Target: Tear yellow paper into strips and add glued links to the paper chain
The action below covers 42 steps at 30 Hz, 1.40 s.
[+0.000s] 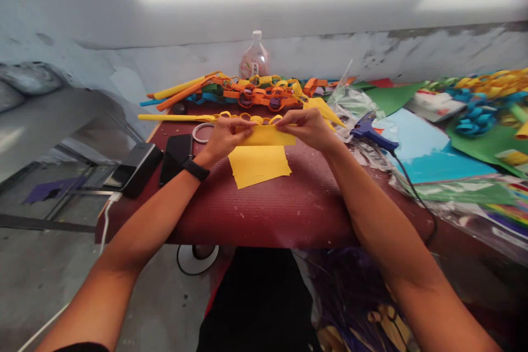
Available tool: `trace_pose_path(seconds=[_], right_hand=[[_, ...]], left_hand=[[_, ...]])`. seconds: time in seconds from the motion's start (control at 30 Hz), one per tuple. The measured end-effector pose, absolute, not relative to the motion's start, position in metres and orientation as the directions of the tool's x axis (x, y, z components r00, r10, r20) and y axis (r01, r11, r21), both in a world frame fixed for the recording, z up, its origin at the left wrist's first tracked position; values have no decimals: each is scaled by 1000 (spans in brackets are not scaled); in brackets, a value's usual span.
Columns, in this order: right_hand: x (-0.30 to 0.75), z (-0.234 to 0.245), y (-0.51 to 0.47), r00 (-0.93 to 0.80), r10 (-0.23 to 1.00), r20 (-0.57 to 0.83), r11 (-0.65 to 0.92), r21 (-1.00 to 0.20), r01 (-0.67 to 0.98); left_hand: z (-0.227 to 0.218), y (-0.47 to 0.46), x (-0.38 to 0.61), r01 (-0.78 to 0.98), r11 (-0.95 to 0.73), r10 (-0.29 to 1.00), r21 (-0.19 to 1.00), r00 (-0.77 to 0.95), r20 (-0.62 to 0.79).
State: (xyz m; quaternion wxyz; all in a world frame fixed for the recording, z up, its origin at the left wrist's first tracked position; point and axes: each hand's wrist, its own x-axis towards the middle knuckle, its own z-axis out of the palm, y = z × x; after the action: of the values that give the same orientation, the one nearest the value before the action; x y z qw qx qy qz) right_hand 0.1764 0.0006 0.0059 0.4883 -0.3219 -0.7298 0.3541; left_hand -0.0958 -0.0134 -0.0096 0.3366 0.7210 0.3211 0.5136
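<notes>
My left hand (226, 136) and my right hand (304, 126) each pinch one end of a yellow paper strip (268, 136), held flat and level just above the dark red table (264, 209). A larger yellow paper sheet (259, 165) lies on the table right under the strip. Just beyond my fingers runs a yellow paper chain (247, 117), with a long yellow strip (173, 117) trailing off to the left. A black band is on my left wrist.
Orange, blue and green paper chains (256, 91) pile at the table's back, before a plastic bottle (254, 58). A tape roll (202, 132), phone (176, 155) and black box (134, 168) lie left. A blue glue gun (371, 133), plastic bags and coloured sheets (433, 159) crowd the right.
</notes>
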Motion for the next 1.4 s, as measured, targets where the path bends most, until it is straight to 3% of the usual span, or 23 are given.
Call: trace_pose_path(seconds=[0.33,0.87,0.97,1.07,1.13,1.27,1.4], right_hand=[[177,8,0,-340,844,415,492,-851,183],[178,1,9,-332,794,510,589,-781,208],[173,2,4,-236,875,424,455,-885,97],[160,2,-6,-162,965,208,186,-973,-137],[148,-1,-13,-201,975,96,57,-979,-195],[122,-7,-23,-340,940,25,-25,-990,-141],[109,-12,-27,-372,928,30,-30,-988,-153]], left_hand=[[-9,-13,-95,94,-587,790,804,280,545],[-11,-12,-97,155,-534,821,831,333,465],[-16,-9,-97,108,-511,843,853,255,473],[-22,-2,-97,7,-485,871,875,99,482],[-25,0,-96,-46,-473,880,880,18,474],[-23,-5,-88,-91,-484,874,871,-5,485],[-18,-15,-78,-142,-486,869,862,30,495]])
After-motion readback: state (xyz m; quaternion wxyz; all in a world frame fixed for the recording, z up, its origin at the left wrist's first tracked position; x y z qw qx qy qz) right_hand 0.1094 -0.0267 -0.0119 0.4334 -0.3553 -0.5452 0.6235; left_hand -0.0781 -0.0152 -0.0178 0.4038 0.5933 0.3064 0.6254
